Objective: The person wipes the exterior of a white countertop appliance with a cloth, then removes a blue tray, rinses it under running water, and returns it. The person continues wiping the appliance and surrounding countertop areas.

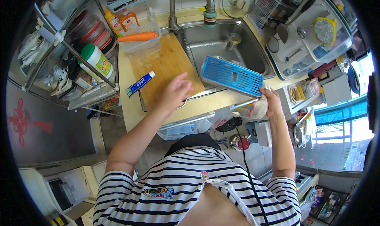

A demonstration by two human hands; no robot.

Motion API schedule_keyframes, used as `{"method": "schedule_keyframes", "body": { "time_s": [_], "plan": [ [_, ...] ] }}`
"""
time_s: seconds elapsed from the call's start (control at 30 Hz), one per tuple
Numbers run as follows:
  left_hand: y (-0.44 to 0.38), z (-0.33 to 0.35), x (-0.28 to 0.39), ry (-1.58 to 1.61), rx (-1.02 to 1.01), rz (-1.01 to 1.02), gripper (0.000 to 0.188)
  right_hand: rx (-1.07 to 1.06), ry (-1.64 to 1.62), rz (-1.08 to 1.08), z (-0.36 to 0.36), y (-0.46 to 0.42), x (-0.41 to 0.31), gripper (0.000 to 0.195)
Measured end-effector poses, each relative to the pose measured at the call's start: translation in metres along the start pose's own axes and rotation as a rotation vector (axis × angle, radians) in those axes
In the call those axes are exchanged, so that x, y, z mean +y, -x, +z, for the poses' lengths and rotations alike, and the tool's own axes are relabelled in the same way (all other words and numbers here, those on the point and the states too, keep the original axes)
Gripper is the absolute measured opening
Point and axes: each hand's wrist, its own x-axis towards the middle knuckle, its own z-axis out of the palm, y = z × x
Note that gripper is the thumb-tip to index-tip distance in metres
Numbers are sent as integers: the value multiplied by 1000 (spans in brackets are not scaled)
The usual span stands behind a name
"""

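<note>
In my right hand (270, 100) is one end of a blue slotted plastic tray (233, 76), tilted over the front edge of the stainless-steel sink (219, 41). A pale cloth (259, 109) hangs right by that hand; I cannot tell whether the fingers touch it. My left hand (178, 90) hovers above a wooden cutting board (161, 59) with its fingers apart, holding nothing. A blue toothpaste-like tube (140, 84) with a white cap lies across the board's left edge. Behind it, an orange carrot (138, 36) rests across a clear plastic container (142, 49).
The faucet (209, 12) hangs over the sink, where a clear cup (233, 41) stands. Orange soap bottles (129, 19) are at the back left. A metal shelf rack (74, 58) borders the counter on the left. Ladles and a scrubber (324, 31) sit at the right. A dark cable (245, 154) runs down my front.
</note>
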Motion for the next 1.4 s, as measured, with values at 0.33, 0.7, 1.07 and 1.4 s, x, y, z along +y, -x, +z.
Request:
{"method": "schedule_keyframes", "body": {
  "time_s": [0.33,0.7,1.07,1.4],
  "plan": [
    [-33,-83,-16,-373,508,260,41,-533,307,197,159,-102,45,28],
    [-200,-29,53,-1764,489,386,50,-444,515,-106,135,-184,51,35],
    [-250,-10,68,-1674,302,-149,55,-407,871,-909,133,-225,61,29],
    [-197,61,108,-823,178,321,45,-621,518,-163,145,-258,48,24]
  ]
}}
